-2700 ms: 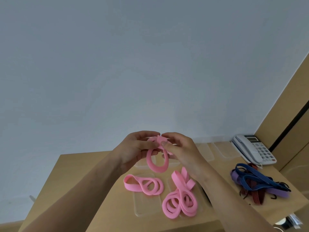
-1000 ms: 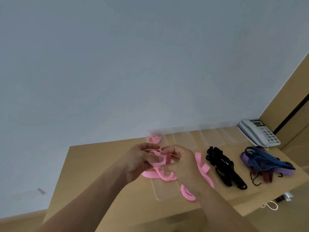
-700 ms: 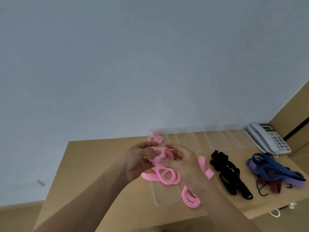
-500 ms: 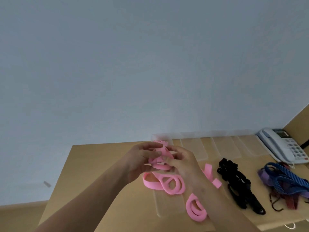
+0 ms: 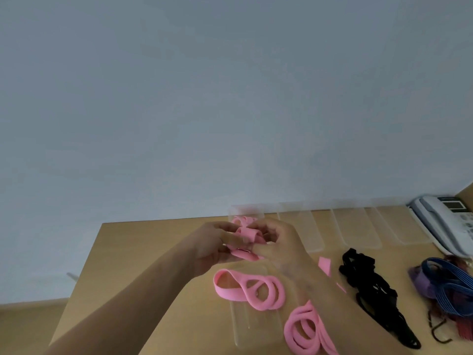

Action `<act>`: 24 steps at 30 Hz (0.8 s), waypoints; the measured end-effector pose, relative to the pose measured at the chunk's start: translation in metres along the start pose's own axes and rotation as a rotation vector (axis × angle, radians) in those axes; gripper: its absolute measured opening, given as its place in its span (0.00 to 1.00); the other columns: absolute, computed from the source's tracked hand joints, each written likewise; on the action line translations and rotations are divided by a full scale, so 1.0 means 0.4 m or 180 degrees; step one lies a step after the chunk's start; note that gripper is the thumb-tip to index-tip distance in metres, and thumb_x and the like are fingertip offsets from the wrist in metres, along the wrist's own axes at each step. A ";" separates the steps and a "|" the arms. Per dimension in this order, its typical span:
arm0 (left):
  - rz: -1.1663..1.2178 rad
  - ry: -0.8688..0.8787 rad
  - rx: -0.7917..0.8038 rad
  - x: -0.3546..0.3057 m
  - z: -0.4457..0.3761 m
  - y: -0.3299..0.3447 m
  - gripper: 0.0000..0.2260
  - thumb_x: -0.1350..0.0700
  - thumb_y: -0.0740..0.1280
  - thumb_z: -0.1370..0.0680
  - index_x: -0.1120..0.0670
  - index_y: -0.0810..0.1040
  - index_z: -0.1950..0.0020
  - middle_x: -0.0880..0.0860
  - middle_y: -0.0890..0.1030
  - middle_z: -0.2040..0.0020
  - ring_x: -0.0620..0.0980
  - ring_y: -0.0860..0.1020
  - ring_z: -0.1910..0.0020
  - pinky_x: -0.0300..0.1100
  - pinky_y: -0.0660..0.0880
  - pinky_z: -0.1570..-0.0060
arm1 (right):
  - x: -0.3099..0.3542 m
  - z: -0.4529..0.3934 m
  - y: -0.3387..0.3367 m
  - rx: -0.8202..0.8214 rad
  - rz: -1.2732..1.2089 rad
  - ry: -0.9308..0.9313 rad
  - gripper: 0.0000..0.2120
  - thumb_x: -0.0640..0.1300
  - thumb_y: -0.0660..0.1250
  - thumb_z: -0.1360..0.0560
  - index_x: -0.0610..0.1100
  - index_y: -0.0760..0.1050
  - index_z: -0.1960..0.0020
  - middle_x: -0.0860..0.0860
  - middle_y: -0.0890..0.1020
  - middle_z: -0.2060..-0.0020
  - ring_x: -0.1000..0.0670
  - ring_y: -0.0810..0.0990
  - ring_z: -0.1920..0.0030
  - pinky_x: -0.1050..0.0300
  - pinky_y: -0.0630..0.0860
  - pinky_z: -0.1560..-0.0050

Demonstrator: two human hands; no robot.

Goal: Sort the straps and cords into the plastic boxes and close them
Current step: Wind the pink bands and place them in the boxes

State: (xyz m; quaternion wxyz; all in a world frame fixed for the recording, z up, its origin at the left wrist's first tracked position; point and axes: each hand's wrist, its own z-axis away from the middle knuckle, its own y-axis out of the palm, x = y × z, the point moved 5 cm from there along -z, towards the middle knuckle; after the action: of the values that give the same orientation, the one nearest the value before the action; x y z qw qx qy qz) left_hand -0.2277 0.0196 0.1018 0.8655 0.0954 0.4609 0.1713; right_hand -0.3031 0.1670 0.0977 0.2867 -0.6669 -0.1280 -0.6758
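A pink strap (image 5: 249, 235) is held up between both hands above a wooden surface (image 5: 143, 285), seen from the head camera. The left hand (image 5: 212, 248) has its fingers (image 5: 230, 239) curled round the strap from the left, and the right hand (image 5: 284, 242) grips it from the right, its fingers bent over the folded band. Behind the hands, at the far edge of the surface, a clear plastic box (image 5: 258, 211) is seen with another pink strap (image 5: 242, 220) lying inside it. To its right, a row of clear plastic boxes or lids (image 5: 358, 229) is laid out against the wall; which they are cannot be told.

Below the hands, a looped pink strap (image 5: 252, 288) is draped over the top end of a clear plastic lid (image 5: 253, 326) lying flat. A coiled pink strap (image 5: 304, 334) is seen just to its right, partly hidden by the right forearm, and the end of a further pink strap (image 5: 324, 265) shows beyond the wrist. A bundle of black cords (image 5: 371, 285) is stretched out further right. Near the right edge, blue cords (image 5: 450, 280) are piled on a purple strap (image 5: 419, 283), with red cords (image 5: 463, 334) beneath them. A white desk phone (image 5: 445, 221) is placed in the far right corner.
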 end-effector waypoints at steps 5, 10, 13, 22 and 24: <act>0.0074 0.0008 -0.0086 -0.001 -0.032 -0.006 0.21 0.76 0.71 0.30 0.65 0.78 0.38 0.65 0.85 0.46 0.64 0.85 0.49 0.46 0.83 0.56 | -0.002 -0.013 -0.004 -0.0172 0.0368 -0.0239 0.16 0.40 0.80 0.37 0.55 0.82 0.55 0.57 0.85 0.57 0.55 0.83 0.55 0.58 0.82 0.53; -0.0002 0.0008 -0.0134 0.004 -0.052 -0.012 0.22 0.77 0.75 0.34 0.64 0.80 0.42 0.64 0.85 0.47 0.64 0.85 0.50 0.47 0.83 0.56 | -0.014 -0.021 -0.002 -0.0323 0.0464 -0.0362 0.12 0.38 0.83 0.37 0.46 0.83 0.58 0.54 0.85 0.60 0.55 0.83 0.57 0.53 0.82 0.55; 0.0001 -0.0006 -0.0055 0.006 -0.063 -0.009 0.19 0.69 0.77 0.30 0.64 0.79 0.40 0.65 0.85 0.46 0.67 0.84 0.48 0.47 0.83 0.54 | -0.028 -0.026 -0.004 -0.0468 0.0376 -0.0370 0.10 0.37 0.83 0.37 0.42 0.83 0.60 0.52 0.85 0.60 0.51 0.84 0.57 0.45 0.83 0.54; 0.0560 -0.0125 -0.0450 0.026 -0.145 -0.023 0.14 0.73 0.71 0.28 0.67 0.81 0.43 0.65 0.86 0.51 0.61 0.86 0.56 0.47 0.83 0.60 | -0.049 -0.046 -0.020 -0.0167 0.0870 -0.0797 0.18 0.44 0.78 0.34 0.49 0.82 0.45 0.59 0.81 0.48 0.61 0.81 0.49 0.69 0.76 0.52; 0.0715 -0.0175 -0.0562 0.029 -0.165 -0.030 0.11 0.74 0.70 0.26 0.67 0.82 0.45 0.64 0.86 0.53 0.61 0.86 0.56 0.47 0.83 0.61 | -0.060 -0.049 -0.009 0.0126 0.1101 -0.0858 0.28 0.41 0.78 0.33 0.50 0.77 0.34 0.64 0.75 0.40 0.63 0.77 0.41 0.69 0.73 0.42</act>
State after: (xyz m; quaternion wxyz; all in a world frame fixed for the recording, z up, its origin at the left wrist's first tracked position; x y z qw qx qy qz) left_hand -0.2741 0.0134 0.0522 0.8582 0.0746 0.4065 0.3044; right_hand -0.3228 0.1642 0.0734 0.3916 -0.7575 -0.0622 -0.5187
